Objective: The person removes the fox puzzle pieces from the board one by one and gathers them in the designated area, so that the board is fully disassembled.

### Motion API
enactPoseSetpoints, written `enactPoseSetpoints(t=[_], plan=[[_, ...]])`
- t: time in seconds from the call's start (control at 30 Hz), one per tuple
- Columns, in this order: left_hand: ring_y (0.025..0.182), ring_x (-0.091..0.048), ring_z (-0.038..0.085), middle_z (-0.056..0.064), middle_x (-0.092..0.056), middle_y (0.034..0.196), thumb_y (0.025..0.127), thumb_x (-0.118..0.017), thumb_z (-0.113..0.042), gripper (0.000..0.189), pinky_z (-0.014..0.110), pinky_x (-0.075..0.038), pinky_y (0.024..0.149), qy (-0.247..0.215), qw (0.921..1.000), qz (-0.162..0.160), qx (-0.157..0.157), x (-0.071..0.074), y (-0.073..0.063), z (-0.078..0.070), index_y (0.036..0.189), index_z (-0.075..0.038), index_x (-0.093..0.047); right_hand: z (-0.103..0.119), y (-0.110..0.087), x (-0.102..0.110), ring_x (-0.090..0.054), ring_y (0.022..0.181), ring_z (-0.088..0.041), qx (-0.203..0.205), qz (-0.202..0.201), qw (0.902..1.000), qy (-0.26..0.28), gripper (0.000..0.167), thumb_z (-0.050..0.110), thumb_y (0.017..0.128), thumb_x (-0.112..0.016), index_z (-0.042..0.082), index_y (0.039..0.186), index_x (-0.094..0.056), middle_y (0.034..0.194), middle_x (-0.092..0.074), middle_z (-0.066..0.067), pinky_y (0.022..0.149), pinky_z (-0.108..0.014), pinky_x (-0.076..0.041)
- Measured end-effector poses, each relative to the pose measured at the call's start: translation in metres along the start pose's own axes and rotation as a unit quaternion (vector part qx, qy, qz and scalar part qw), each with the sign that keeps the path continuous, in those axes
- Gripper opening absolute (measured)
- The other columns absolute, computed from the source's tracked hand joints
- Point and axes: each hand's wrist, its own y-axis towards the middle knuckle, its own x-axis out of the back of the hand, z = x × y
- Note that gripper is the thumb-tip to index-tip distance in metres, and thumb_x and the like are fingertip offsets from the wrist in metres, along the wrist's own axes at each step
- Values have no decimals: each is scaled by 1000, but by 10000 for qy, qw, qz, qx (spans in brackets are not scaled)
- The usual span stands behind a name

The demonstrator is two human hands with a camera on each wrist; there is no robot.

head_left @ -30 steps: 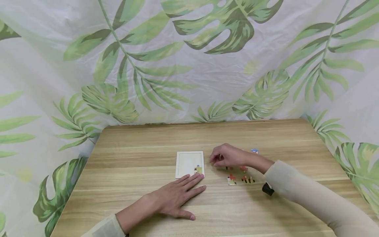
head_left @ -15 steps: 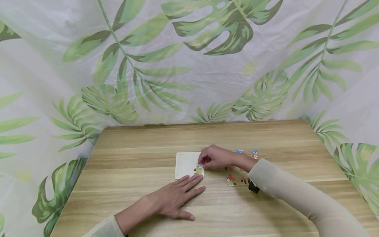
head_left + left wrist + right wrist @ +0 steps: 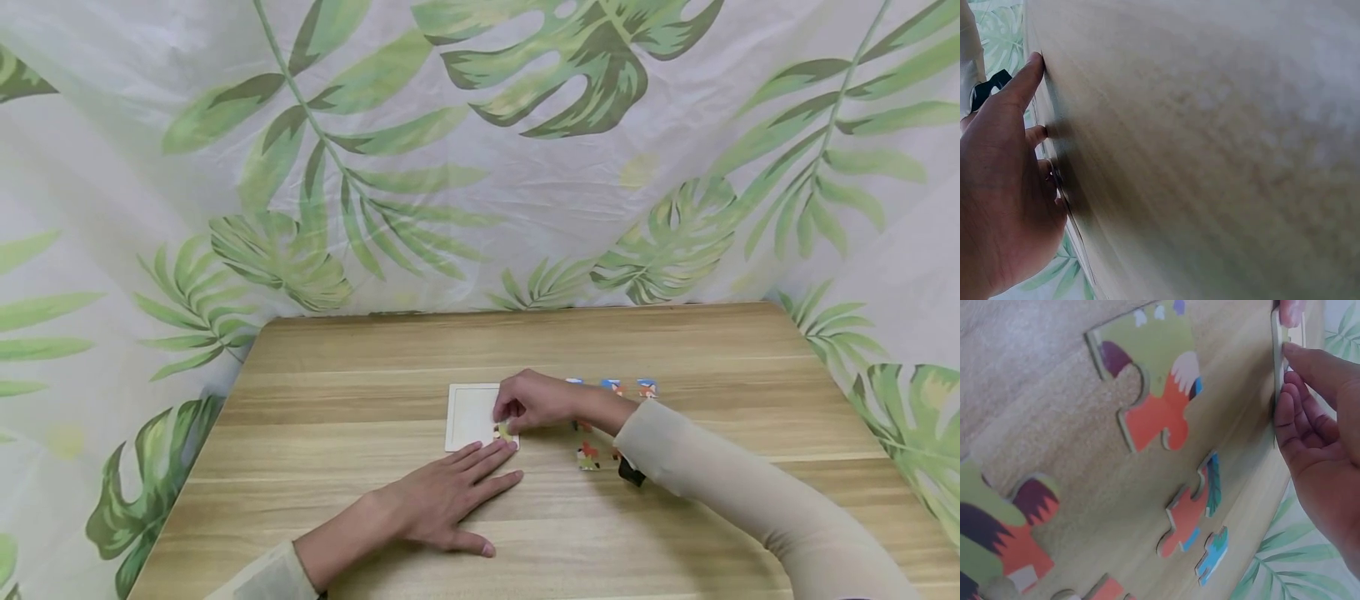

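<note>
A flat white puzzle tray (image 3: 463, 408) lies near the middle of the wooden table. My left hand (image 3: 450, 496) rests palm down with spread fingers, its fingertips at the tray's near edge. A yellow-green puzzle piece (image 3: 504, 431) sits in the tray's near right corner. My right hand (image 3: 536, 398) reaches over the tray's right side with curled fingers, pinching at this piece and partly covering it. In the right wrist view, the thumb (image 3: 1310, 365) meets the tray's edge (image 3: 1277, 375); the fingertips are mostly hidden there. The left wrist view shows the left hand (image 3: 1007, 175) against the tabletop.
Several loose puzzle pieces lie right of the tray, under and around the right forearm, among them a green and orange one (image 3: 1160, 375), a red and green one (image 3: 588, 456) and a blue-topped one (image 3: 647, 388). A leaf-patterned curtain (image 3: 420, 183) hangs behind the table.
My right hand has moved left from beside the tray to over its right side, closing on the corner piece. More loose pieces at the back show now. My left hand has stayed put.
</note>
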Motion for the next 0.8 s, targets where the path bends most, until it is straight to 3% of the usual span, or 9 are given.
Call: enactPoseSetpoints(t=[0.8], plan=[[164, -13, 25, 13, -12, 178, 103, -41, -74, 88, 45, -25, 131, -162, 9998, 100, -36, 2, -3, 4, 170, -18, -28, 2, 6, 4, -58, 80, -5, -123, 313, 9990, -288, 16, 8, 87, -87, 7, 99, -76, 89, -65, -1, 73, -16, -51]])
